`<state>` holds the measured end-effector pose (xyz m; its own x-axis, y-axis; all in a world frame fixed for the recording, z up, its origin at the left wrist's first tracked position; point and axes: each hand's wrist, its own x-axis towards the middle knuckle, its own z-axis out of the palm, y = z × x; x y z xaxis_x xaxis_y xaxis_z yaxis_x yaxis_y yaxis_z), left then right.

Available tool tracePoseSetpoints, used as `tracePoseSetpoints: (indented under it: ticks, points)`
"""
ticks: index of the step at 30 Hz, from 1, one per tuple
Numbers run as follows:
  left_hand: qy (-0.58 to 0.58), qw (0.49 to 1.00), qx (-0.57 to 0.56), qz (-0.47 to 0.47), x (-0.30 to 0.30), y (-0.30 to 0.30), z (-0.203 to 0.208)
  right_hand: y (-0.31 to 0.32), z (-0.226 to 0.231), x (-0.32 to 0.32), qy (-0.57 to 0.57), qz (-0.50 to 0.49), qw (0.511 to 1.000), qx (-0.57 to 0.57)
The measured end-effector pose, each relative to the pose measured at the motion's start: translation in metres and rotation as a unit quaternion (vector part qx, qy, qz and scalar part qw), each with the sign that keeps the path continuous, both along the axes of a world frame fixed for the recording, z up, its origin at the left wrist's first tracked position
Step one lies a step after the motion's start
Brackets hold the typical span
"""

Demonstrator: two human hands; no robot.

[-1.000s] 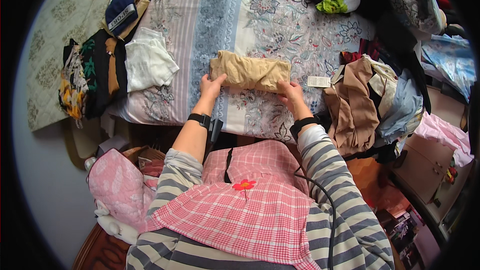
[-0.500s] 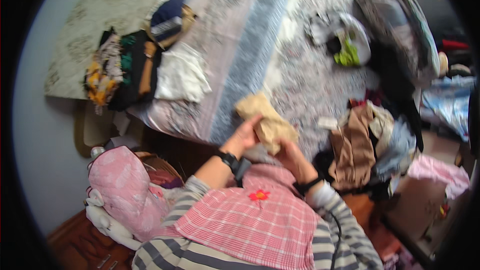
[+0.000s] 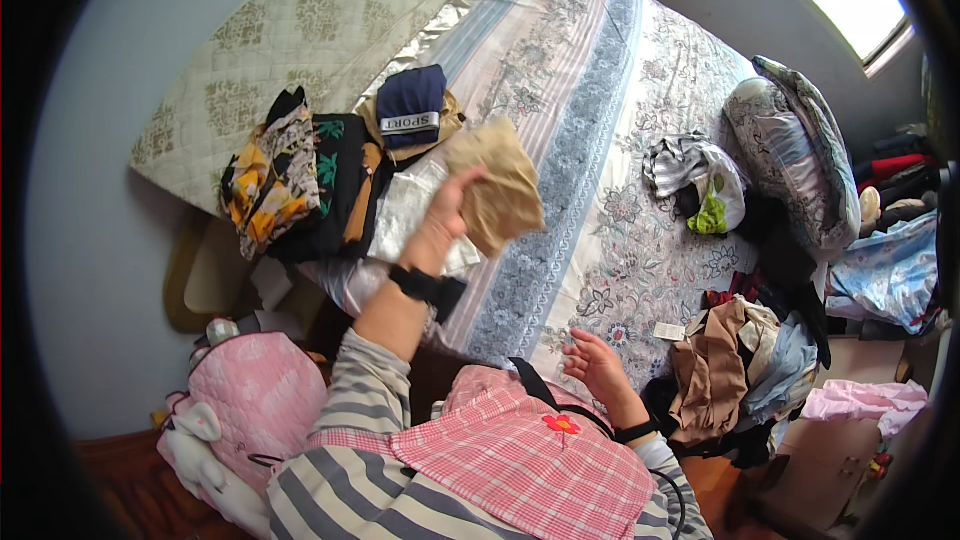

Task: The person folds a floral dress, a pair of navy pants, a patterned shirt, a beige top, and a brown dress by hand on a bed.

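I had the left hand (image 3: 448, 212) at the centre-left of frame, clamped on the left edge of a tan folded cloth (image 3: 502, 190), slight blur at the fingers. The cloth was just above centre, overlapping a white folded cloth (image 3: 405, 208) below and left of it; couldn't tell if it was resting on it or held just over it. Right hand (image 3: 600, 368) was lower right of centre, holding nothing, fingers loosely curled and spread, near the bed edge and well apart from the cloth. Left of the white cloth I saw a black garment (image 3: 335, 175) with green leaf print, then a yellow-and-black patterned garment (image 3: 278, 180) at the row's left end. A navy folded garment (image 3: 412, 98) sat just above the white one, on top of tan fabric. Lower right: heap with a brown garment (image 3: 706, 375) and a light blue garment (image 3: 783, 368), a white tag (image 3: 669, 331) just beside it. Striped patterned sheet (image 3: 590, 200) ran through mid-frame; bundled quilt (image 3: 785, 150) at upper right.
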<state>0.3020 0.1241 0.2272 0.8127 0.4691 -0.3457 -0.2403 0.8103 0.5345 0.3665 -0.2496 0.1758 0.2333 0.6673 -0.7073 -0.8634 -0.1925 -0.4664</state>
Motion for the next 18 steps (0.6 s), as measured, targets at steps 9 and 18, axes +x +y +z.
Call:
tracePoseSetpoints:
  ticks: [9,18]
  points:
    - [0.38,0.832,0.235,0.328,-0.026,0.195,-0.045,-0.132,-0.046,-0.027,-0.007,-0.256,0.944,-0.21]
    - [0.33,0.935,0.126,0.031,-0.08,-0.022,-0.25,-0.205,-0.102,-0.046,-0.031,-0.198,0.942,-0.27]
